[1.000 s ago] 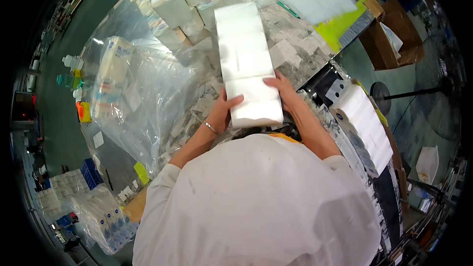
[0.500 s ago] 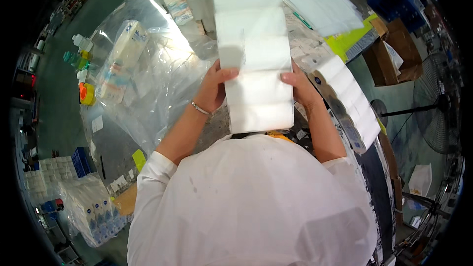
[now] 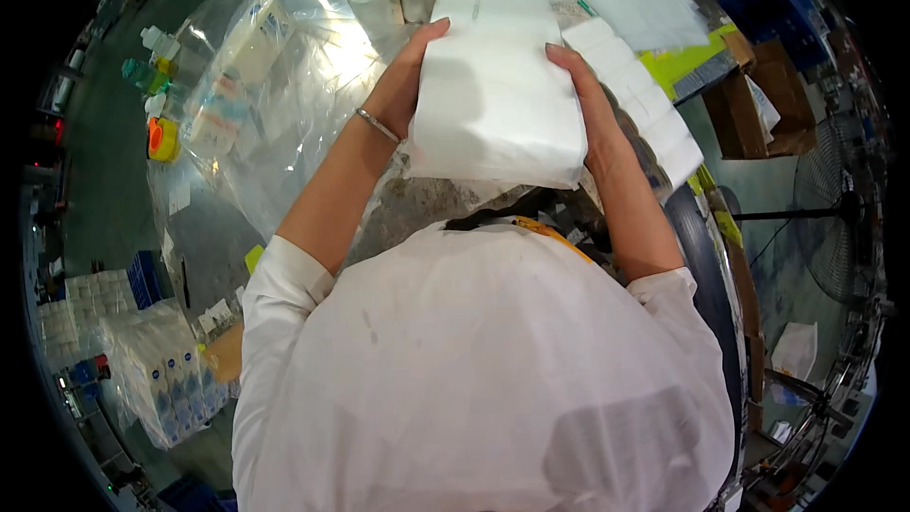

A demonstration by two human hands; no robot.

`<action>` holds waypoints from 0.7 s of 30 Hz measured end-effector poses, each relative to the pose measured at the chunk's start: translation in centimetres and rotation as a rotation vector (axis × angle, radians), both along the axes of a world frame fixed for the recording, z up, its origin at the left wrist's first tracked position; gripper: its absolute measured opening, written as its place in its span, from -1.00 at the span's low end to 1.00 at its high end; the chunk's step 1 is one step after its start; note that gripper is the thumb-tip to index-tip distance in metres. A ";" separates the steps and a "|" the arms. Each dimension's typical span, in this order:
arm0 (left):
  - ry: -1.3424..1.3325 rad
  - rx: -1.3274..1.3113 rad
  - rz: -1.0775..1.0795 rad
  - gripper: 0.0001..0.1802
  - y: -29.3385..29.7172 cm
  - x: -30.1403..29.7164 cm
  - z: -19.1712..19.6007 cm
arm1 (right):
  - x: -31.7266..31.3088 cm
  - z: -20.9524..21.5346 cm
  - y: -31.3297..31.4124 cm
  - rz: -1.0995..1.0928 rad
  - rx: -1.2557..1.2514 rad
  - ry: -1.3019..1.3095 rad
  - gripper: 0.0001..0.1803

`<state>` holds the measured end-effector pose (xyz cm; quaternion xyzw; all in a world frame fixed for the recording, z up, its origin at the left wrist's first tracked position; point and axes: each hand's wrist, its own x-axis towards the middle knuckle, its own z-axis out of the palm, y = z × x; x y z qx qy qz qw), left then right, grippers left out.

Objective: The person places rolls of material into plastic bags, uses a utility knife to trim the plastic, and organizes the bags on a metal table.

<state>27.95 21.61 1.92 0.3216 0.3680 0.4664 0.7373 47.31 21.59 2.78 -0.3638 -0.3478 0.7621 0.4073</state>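
A stack of white soft packs [image 3: 498,85] is held upright between both hands, close to the camera. My left hand [image 3: 406,81] presses its left side, with a thin bracelet on the wrist. My right hand [image 3: 590,104] grips its right side. Under the stack lies a table covered with crinkled clear plastic bags [image 3: 284,114]. A second row of white packs [image 3: 635,109] lies just right of the stack, partly hidden by my right hand.
A clear bag with white boxes [image 3: 232,66] lies at left. Small bottles and a yellow tape roll [image 3: 161,137] sit at the far left edge. Brown cartons [image 3: 749,109] and a floor fan [image 3: 834,218] stand at right. Bagged bottle packs [image 3: 156,374] rest on the floor, lower left.
Both hands have lifted the white stack up off the table and toward the camera; it now looks larger and hides more of the table behind it.
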 end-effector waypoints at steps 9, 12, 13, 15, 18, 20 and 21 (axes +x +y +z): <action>1.270 0.355 0.267 -0.17 -3.4 -9.4 -6.3 | 4.6 -5.5 2.6 -0.096 -0.192 0.087 -0.56; 2.152 0.292 0.208 -0.04 -9.6 -14.3 -9.3 | 7.8 -6.6 1.2 -0.070 -0.151 0.059 -0.55; 2.206 0.159 0.138 -0.03 -12.2 -15.9 -11.6 | 8.2 -6.7 0.8 -0.066 -0.214 0.094 -0.55; 2.210 -0.008 0.002 -0.08 -16.4 -19.2 -16.0 | 7.4 -6.6 0.5 -0.026 -0.282 0.112 -0.54; 2.053 -0.113 -0.052 -0.29 -17.8 -20.8 -17.7 | 4.5 -5.3 0.8 0.078 -0.290 0.064 -0.52; 2.048 -0.065 -0.020 -0.43 -17.9 -20.4 -17.8 | 2.9 -3.2 0.4 0.194 -0.232 -0.018 -0.48; 2.101 0.028 0.011 -0.49 -17.8 -19.7 -17.4 | 2.5 -3.0 0.6 0.217 -0.213 -0.096 -0.46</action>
